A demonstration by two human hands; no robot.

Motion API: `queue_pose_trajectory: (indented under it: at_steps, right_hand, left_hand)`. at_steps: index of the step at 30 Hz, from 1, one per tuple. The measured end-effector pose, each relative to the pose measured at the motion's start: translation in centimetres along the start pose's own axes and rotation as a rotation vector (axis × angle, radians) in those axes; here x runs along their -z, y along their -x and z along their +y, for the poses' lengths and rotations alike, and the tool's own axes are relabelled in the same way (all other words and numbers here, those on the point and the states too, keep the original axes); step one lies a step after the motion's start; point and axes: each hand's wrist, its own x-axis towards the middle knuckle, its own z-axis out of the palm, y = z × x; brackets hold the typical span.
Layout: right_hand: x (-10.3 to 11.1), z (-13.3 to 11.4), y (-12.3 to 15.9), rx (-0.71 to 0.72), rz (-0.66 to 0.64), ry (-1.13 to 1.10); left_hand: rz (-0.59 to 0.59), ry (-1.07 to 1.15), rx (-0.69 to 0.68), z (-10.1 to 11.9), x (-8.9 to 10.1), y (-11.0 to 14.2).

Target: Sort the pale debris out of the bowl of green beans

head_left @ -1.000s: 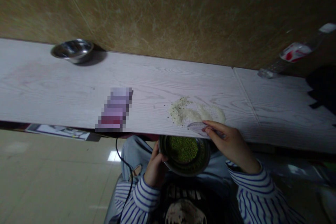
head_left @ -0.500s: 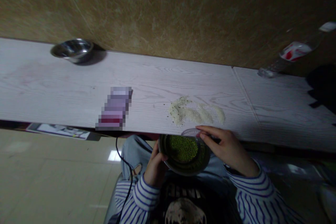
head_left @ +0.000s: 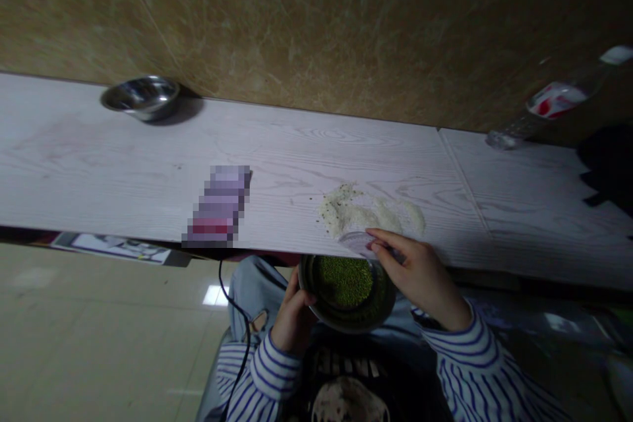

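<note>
My left hand (head_left: 295,316) grips the left rim of a metal bowl (head_left: 341,324), held over my lap just under the table's front edge. Green beans (head_left: 346,282), which look like mung beans, lie inside it. Between the thumb and fingers of my right hand (head_left: 415,270) is a thin, clear, rounded plastic piece (head_left: 353,242); whether it is a lid or a scraper I cannot tell. It rests at the table's front edge, by the near side of a spread of white rice-like grains (head_left: 366,214) with a few dark bits at its left.
On the white wood-grain table (head_left: 297,151), a second metal bowl (head_left: 143,100) stands at the back left. A pixelated flat object (head_left: 217,204) lies left of the grains. At the right are a plastic bottle (head_left: 548,105) and a dark item (head_left: 606,161). A black cable (head_left: 244,323) hangs by my left arm.
My right hand has moved slightly up and left with the clear plastic piece, bringing it over the table edge, closer to the grains. My left hand and its bowl have hardly moved.
</note>
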Motion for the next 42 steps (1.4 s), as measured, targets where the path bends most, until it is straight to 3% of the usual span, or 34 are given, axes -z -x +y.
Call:
queue_pose_trajectory:
  at_steps: [6,30,37,42]
  right_hand:
    - [1.1,1.0,-0.1,-0.073,0.059,0.013]
    - [-0.1,0.0,0.2,-0.048,-0.010,-0.044]
    - [0.1,1.4,-0.2,-0.138,0.048,-0.004]
    - [0.0,1.0,-0.2,-0.129,0.020,-0.034]
  left_hand:
    - [-0.006,0.018,-0.010,-0.2,0.0,0.0]
    - [-0.008,0.014,-0.007,-0.1,-0.1,0.1]
    - [0.003,0.024,-0.001,-0.1,-0.1,0.1]
    - [0.000,0.022,-0.012,-0.1,0.0,0.1]
